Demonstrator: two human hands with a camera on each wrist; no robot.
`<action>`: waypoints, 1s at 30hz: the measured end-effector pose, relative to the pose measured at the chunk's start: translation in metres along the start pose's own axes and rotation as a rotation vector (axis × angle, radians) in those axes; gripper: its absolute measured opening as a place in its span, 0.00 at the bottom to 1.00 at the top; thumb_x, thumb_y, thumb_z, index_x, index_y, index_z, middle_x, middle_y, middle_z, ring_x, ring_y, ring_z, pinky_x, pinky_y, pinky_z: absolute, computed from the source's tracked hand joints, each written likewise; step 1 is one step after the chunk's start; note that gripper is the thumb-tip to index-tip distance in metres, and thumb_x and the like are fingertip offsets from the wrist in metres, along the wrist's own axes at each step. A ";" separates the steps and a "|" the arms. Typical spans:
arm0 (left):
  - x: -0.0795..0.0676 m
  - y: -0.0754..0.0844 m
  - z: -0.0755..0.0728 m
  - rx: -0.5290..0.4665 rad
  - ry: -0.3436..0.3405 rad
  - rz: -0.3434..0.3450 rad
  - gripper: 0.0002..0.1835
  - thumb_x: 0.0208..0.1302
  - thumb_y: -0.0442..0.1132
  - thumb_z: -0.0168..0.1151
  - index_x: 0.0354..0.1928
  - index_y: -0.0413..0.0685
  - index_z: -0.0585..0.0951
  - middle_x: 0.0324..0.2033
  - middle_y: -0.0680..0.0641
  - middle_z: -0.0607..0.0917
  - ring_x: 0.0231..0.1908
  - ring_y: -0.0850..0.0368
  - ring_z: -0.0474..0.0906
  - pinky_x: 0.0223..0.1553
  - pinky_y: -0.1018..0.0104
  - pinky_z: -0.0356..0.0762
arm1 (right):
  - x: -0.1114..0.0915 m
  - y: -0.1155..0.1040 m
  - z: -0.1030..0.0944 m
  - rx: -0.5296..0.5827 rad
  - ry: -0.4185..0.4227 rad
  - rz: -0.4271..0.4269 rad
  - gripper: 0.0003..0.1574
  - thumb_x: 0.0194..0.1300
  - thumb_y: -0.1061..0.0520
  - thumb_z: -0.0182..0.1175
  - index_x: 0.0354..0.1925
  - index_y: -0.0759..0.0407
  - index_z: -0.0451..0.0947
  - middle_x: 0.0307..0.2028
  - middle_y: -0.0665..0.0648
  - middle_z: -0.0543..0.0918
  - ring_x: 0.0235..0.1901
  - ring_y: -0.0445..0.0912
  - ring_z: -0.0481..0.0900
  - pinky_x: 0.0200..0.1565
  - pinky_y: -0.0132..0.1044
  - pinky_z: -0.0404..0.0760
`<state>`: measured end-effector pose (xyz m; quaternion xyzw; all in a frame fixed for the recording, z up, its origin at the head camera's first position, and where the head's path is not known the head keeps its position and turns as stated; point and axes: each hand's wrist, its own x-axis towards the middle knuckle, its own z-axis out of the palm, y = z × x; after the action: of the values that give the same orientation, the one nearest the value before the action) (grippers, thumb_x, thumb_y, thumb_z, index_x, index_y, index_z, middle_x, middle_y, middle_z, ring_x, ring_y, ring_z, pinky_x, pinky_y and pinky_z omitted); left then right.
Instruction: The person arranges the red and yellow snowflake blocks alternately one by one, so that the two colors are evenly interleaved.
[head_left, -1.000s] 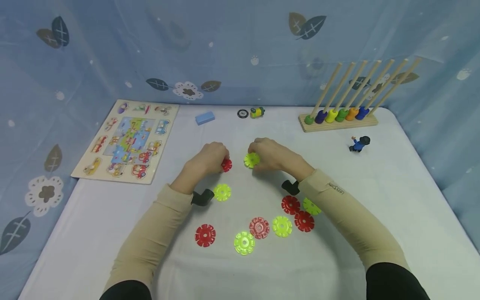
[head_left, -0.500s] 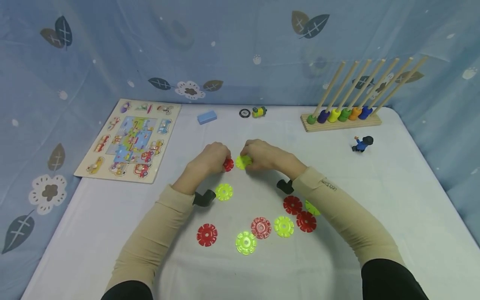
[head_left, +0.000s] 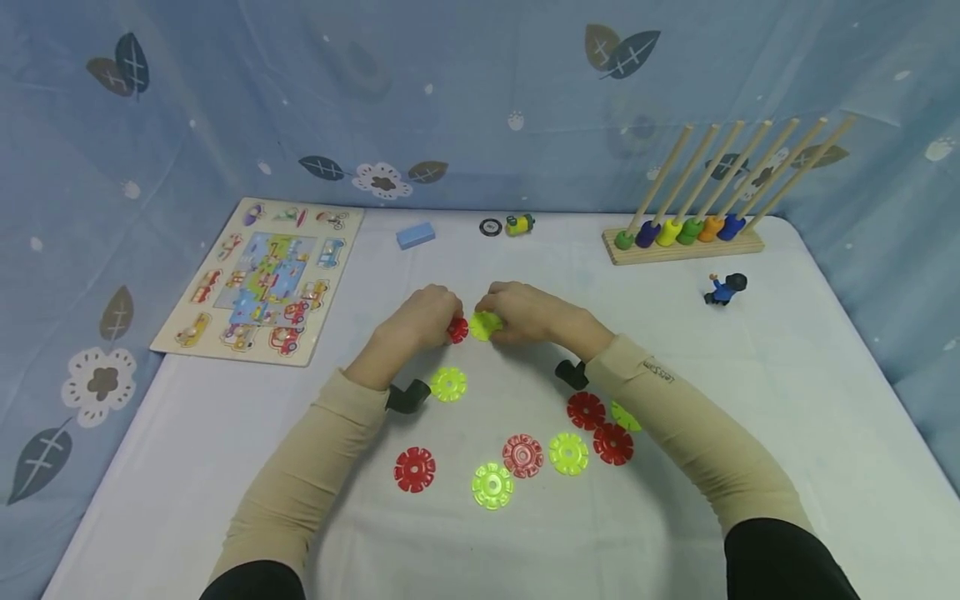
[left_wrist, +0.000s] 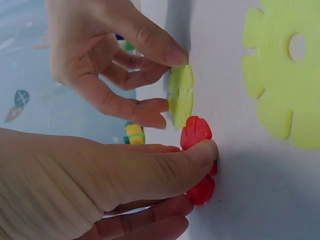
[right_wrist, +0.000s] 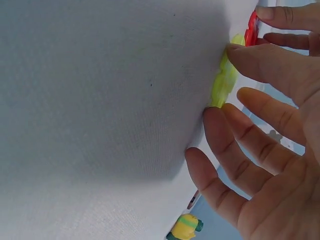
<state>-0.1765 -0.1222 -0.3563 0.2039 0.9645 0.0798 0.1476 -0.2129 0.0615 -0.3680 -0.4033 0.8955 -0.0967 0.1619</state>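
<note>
My left hand (head_left: 424,318) pinches a red notched plastic disc (left_wrist: 196,131), with the thumb across its face in the left wrist view. Just right of it, my right hand (head_left: 528,313) has its thumb and fingers at the edges of a yellow-green notched disc (head_left: 483,326). This disc (right_wrist: 224,82) lies low over the white cloth, and its near edge comes right up to the red one. The right hand's other fingers spread loosely in the right wrist view. Another yellow-green disc (head_left: 448,384) lies flat near the left wrist.
Several red and yellow-green discs (head_left: 522,456) lie toward the front, one partly under the right sleeve. A puzzle board (head_left: 180,333) is at the left. Behind are a blue block (head_left: 416,236), a black ring (head_left: 491,227), a yellow-green toy (head_left: 520,224), a bead rack (head_left: 682,250) and a toy figure (head_left: 725,288).
My right hand has moved left with the yellow-green disc, bringing it up to the red disc. The left hand has barely moved and keeps its pinch.
</note>
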 end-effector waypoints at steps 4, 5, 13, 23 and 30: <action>0.001 -0.002 -0.001 0.003 0.009 0.015 0.14 0.52 0.32 0.71 0.43 0.40 0.84 0.37 0.43 0.83 0.41 0.49 0.76 0.48 0.57 0.76 | -0.004 0.004 -0.008 0.026 -0.012 0.010 0.30 0.58 0.54 0.66 0.59 0.58 0.75 0.55 0.57 0.80 0.53 0.49 0.78 0.57 0.43 0.77; 0.002 -0.003 -0.002 -0.003 0.011 0.015 0.15 0.51 0.32 0.72 0.43 0.40 0.84 0.37 0.43 0.84 0.41 0.49 0.76 0.47 0.57 0.77 | -0.006 0.007 -0.010 0.032 -0.014 0.016 0.30 0.58 0.53 0.66 0.59 0.57 0.76 0.55 0.57 0.80 0.54 0.49 0.78 0.58 0.44 0.77; 0.001 -0.007 -0.004 -0.073 -0.033 -0.088 0.20 0.51 0.38 0.74 0.49 0.48 0.83 0.42 0.47 0.83 0.45 0.51 0.77 0.45 0.50 0.76 | -0.050 0.033 -0.023 0.088 -0.071 0.048 0.31 0.54 0.48 0.71 0.55 0.56 0.78 0.50 0.56 0.82 0.38 0.46 0.79 0.43 0.40 0.79; 0.005 -0.022 0.003 -0.169 -0.046 -0.099 0.22 0.52 0.41 0.74 0.51 0.53 0.82 0.48 0.48 0.83 0.49 0.52 0.77 0.50 0.50 0.74 | -0.117 0.050 -0.003 0.158 -0.122 0.064 0.32 0.47 0.44 0.76 0.51 0.49 0.82 0.42 0.49 0.83 0.35 0.43 0.75 0.38 0.34 0.76; 0.004 -0.023 0.002 -0.184 -0.060 -0.113 0.22 0.53 0.41 0.73 0.51 0.53 0.82 0.48 0.47 0.82 0.49 0.50 0.76 0.51 0.48 0.74 | -0.136 0.037 0.009 0.141 -0.164 0.071 0.30 0.47 0.42 0.75 0.49 0.45 0.82 0.42 0.44 0.81 0.39 0.40 0.75 0.40 0.32 0.77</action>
<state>-0.1879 -0.1405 -0.3645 0.1369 0.9583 0.1532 0.1986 -0.1505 0.1876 -0.3593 -0.3655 0.8840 -0.1202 0.2657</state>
